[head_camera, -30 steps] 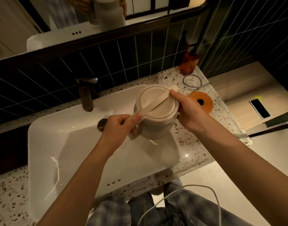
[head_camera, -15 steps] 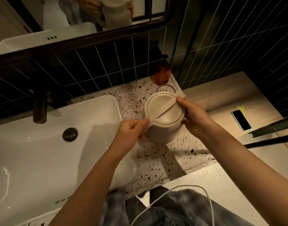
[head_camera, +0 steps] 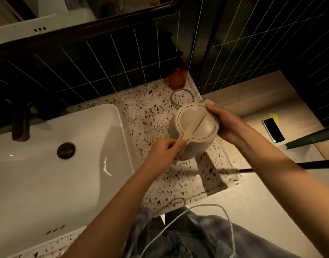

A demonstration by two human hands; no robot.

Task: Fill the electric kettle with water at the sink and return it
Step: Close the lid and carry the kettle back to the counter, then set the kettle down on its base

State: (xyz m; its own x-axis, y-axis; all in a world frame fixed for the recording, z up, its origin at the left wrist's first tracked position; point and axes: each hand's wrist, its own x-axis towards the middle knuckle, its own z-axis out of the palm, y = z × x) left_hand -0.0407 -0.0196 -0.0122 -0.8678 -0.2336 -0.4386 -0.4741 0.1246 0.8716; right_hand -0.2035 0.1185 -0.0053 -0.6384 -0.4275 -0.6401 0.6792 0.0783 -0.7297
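The cream electric kettle [head_camera: 194,125], lid closed, is over the speckled terrazzo counter [head_camera: 156,112], right of the white sink [head_camera: 48,174]. My left hand [head_camera: 165,151] grips its handle at the near side. My right hand [head_camera: 223,123] holds the far right rim near the spout. Whether the kettle rests on the counter or hovers just above it, I cannot tell. The orange base disc seen earlier is hidden. A dark faucet [head_camera: 20,123] stands at the sink's back left, and the drain plug [head_camera: 65,150] sits in the basin.
An amber soap bottle [head_camera: 176,77] stands against the dark tiled wall, with a grey cord loop [head_camera: 182,97] in front of it. A phone [head_camera: 273,130] lies on the wooden shelf [head_camera: 253,101] to the right. A white cable [head_camera: 206,207] hangs by my legs.
Both hands carried the kettle from over the sink basin rightward, past the sink's edge, to the counter near the soap bottle. The view turned right with it.
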